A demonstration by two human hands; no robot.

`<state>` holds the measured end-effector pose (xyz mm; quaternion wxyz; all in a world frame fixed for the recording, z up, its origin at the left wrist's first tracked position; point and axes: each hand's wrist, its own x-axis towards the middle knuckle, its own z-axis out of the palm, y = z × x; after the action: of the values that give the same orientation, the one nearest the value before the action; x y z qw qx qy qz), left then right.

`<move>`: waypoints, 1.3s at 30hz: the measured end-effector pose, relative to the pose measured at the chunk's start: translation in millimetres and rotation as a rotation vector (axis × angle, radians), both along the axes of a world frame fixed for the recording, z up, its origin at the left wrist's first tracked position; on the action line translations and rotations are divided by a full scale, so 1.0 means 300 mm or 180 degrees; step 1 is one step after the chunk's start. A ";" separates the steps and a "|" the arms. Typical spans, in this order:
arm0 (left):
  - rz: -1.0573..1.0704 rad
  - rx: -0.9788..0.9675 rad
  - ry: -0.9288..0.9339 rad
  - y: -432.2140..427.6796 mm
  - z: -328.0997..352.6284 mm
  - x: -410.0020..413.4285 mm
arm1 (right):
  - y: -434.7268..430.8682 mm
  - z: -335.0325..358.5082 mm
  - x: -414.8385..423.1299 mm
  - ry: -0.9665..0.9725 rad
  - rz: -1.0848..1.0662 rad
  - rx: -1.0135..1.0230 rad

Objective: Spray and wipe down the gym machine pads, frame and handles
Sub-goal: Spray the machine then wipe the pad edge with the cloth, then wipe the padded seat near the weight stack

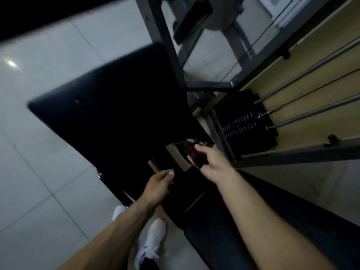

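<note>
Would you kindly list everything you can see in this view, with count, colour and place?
pad: one, black, centre
frame: one, grey metal, top centre and right
weight stack: one, black, right of the pad
guide rods: two, silvery, rising from the weight stack
cloth: one, dark red, in the right hand
shoes: two, white, bottom centre
floor tiles: pale grey, left
left hand: fingers curled, near the pad's lower edge
right hand: grips the cloth

Open room is offered over the tiled floor point(39, 152) left of the black pad point(109, 106). To the right, passage is hemmed in by the grey frame point(165, 41), the weight stack point(245, 121) and the guide rods point(311, 113).
</note>
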<state>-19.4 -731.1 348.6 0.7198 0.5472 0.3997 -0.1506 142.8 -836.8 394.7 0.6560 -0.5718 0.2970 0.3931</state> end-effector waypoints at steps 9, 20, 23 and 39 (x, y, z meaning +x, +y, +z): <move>-0.0425 0.1699 -0.1383 0.235 0.697 -0.176 | 0.205 0.568 -0.438 0.0401 0.0284 0.1045; 0.0170 0.2381 -0.1021 0.591 0.832 -0.476 | 0.601 0.737 -0.710 0.0459 0.1617 0.0985; 0.0437 0.2099 -0.0748 0.758 0.747 -0.547 | 0.778 0.657 -0.767 0.0615 0.1651 0.0908; -0.1250 0.2084 -0.0802 1.786 -0.113 -0.661 | 1.733 -0.214 -0.879 0.1208 0.1138 0.0413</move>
<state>-217.5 -195.2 314.7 0.5084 0.8277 0.2230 -0.0817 -121.0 -317.0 330.4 0.5440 -0.4880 0.2831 0.6210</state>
